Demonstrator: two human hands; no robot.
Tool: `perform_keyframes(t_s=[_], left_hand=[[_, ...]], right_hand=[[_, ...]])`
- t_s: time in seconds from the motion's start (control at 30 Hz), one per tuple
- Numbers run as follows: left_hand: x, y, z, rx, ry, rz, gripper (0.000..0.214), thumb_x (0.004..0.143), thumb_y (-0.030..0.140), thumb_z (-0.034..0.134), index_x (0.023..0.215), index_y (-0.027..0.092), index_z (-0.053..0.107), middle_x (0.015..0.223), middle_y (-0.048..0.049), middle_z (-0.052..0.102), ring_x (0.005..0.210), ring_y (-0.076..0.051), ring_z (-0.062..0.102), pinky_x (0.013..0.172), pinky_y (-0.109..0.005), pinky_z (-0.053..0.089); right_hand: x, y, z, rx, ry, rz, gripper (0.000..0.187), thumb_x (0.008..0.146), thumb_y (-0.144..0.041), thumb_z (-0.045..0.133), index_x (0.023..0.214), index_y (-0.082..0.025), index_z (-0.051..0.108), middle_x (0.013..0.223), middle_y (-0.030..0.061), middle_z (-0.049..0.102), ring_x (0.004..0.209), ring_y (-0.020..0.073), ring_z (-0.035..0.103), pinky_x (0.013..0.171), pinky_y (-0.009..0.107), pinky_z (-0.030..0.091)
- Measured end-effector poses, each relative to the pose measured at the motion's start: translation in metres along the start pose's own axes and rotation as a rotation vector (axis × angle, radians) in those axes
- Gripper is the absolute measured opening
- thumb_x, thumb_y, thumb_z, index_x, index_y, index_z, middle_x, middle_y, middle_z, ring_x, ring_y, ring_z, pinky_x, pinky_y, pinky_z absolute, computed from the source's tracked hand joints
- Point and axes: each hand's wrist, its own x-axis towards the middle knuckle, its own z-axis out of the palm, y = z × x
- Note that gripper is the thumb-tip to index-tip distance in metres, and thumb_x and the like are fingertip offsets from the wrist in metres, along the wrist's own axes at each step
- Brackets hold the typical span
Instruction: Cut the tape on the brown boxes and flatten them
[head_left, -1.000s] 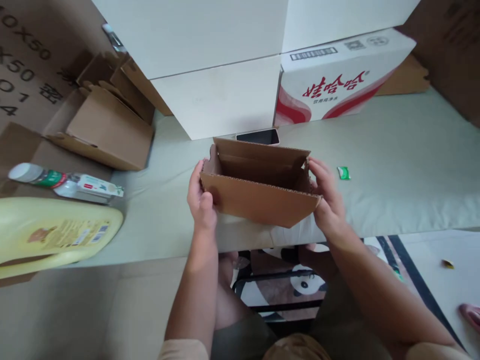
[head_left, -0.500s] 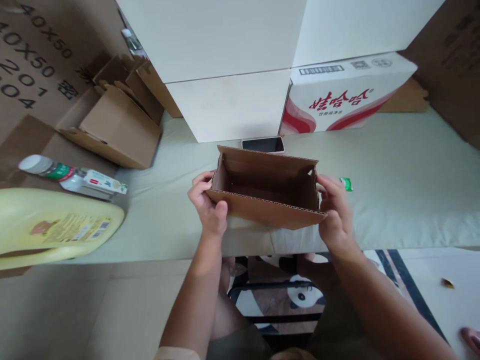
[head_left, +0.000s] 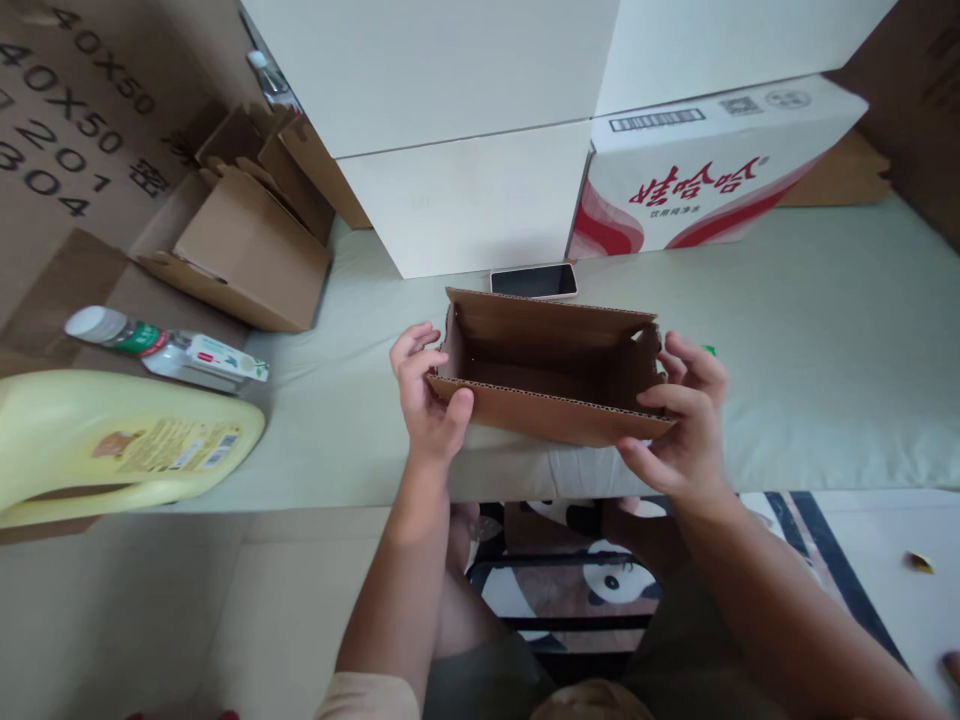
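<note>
A small brown corrugated cardboard box, open at the top, is held over the front edge of a pale green padded surface. My left hand grips its left end, thumb on the near wall and fingers curled round the side. My right hand grips the right end, fingers spread over the side flap and thumb under the near wall. Inside the box I see only its bare cardboard bottom.
A phone lies flat just behind the box. White cartons and a red-printed carton stand at the back. At left are open brown boxes, a bottle and a yellow jug. A green scrap peeks past my right hand.
The box's end flaps have been folded in, so it now stands squarer. My right fingers have spread over the right end and my left fingers have loosened.
</note>
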Motion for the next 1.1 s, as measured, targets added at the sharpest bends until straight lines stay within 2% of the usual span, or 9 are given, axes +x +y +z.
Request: perform_keyframes(t_s=[0.13,0.27,0.47,0.53,0.63,0.8,0.93,1.03,1.1], left_hand=[[0.002,0.001,0.0,-0.027,0.03,-0.023,0.041,0.089,0.066,0.066,0.102,0.028,0.057,0.127,-0.0065,0.063,0.12,-0.026,0.064,0.106,-0.05,0.05],[0.004,0.005,0.001,-0.06,-0.004,-0.051,0.041,0.091,0.066,0.066,0.103,0.027,0.058,0.11,-0.0051,0.072,0.11,-0.025,0.069,0.109,-0.053,0.05],[0.002,0.019,0.006,-0.221,-0.094,-0.168,0.034,0.094,0.058,0.067,0.104,0.027,0.055,0.134,-0.0103,0.074,0.137,-0.028,0.065,0.12,-0.056,0.044],[0.0,0.028,0.011,-0.262,-0.079,-0.25,0.036,0.094,0.058,0.068,0.098,0.027,0.051,0.13,-0.0113,0.077,0.138,-0.028,0.065,0.123,-0.055,0.041],[0.0,0.04,0.015,-0.271,-0.041,-0.351,0.04,0.091,0.061,0.071,0.092,0.027,0.049,0.108,-0.0077,0.084,0.118,-0.025,0.076,0.125,-0.053,0.038],[0.0,0.038,0.011,-0.268,-0.068,-0.4,0.038,0.089,0.061,0.072,0.09,0.026,0.057,0.079,0.0002,0.082,0.086,-0.021,0.082,0.119,-0.049,0.045],[-0.002,0.026,0.005,-0.231,-0.085,-0.149,0.04,0.095,0.057,0.066,0.074,0.023,0.056,0.063,0.0042,0.076,0.073,-0.02,0.082,0.097,-0.04,0.058],[0.0,0.025,0.004,-0.215,-0.087,-0.063,0.05,0.101,0.051,0.057,0.061,0.021,0.052,0.054,0.0061,0.069,0.063,-0.017,0.079,0.093,-0.036,0.057],[0.002,0.027,0.004,-0.249,-0.111,-0.102,0.059,0.103,0.058,0.048,0.057,0.021,0.046,0.05,0.0063,0.066,0.054,-0.016,0.074,0.091,-0.037,0.055]], right_hand=[[0.002,0.003,-0.001,-0.068,0.09,-0.003,0.04,0.085,-0.067,0.063,0.101,-0.03,0.061,0.136,0.0106,0.054,0.134,0.0404,0.058,0.108,0.069,0.052],[0.009,-0.004,-0.002,-0.039,0.039,-0.061,0.032,0.091,-0.054,0.063,0.115,-0.034,0.066,0.123,0.0096,0.067,0.123,0.0351,0.066,0.105,0.064,0.055],[0.006,-0.005,0.001,0.102,-0.1,0.003,0.06,0.09,-0.044,0.068,0.147,-0.038,0.049,0.151,0.0103,0.061,0.145,0.0378,0.056,0.117,0.069,0.049],[0.001,-0.002,0.003,0.132,-0.119,0.026,0.069,0.09,-0.043,0.069,0.152,-0.039,0.04,0.159,0.0106,0.054,0.15,0.0376,0.051,0.12,0.07,0.046],[-0.003,-0.001,0.006,0.177,-0.058,0.042,0.072,0.089,-0.042,0.071,0.153,-0.04,0.036,0.161,0.0095,0.052,0.151,0.0354,0.051,0.12,0.067,0.047],[0.003,-0.001,0.009,0.168,0.148,0.08,0.05,0.091,-0.047,0.071,0.136,-0.034,0.054,0.133,0.0104,0.065,0.124,0.0314,0.069,0.103,0.057,0.061],[0.006,0.0,0.009,0.145,0.162,0.003,0.033,0.088,-0.048,0.075,0.112,-0.026,0.068,0.101,0.0073,0.065,0.106,0.0294,0.071,0.094,0.052,0.062],[0.004,0.001,0.011,0.236,0.159,0.029,0.037,0.086,-0.056,0.076,0.108,-0.027,0.067,0.112,0.0092,0.068,0.115,0.032,0.069,0.101,0.055,0.059],[0.007,0.004,0.011,0.381,0.168,0.109,0.044,0.091,-0.071,0.062,0.1,-0.028,0.065,0.124,0.0096,0.068,0.123,0.034,0.067,0.107,0.059,0.055]])
